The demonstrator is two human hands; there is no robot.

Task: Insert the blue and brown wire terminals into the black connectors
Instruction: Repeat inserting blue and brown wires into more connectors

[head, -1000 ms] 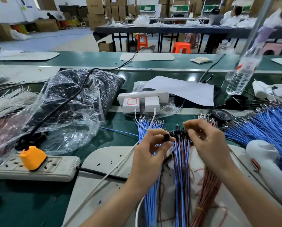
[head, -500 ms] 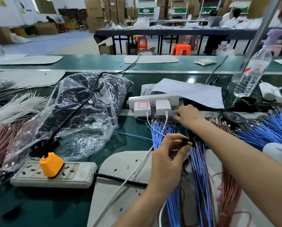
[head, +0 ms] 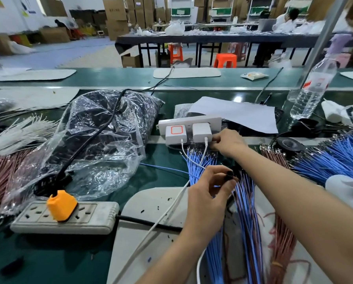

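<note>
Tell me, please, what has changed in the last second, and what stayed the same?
The right hand left the bundle of blue and brown wires and reached forward, to just below the white power strip; what its fingers touch there is hidden. The left hand still pinches the small black connector over the bundle.

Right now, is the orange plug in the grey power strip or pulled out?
In. The orange plug sits pushed down against the sockets of the grey power strip, with no prongs showing.
</note>
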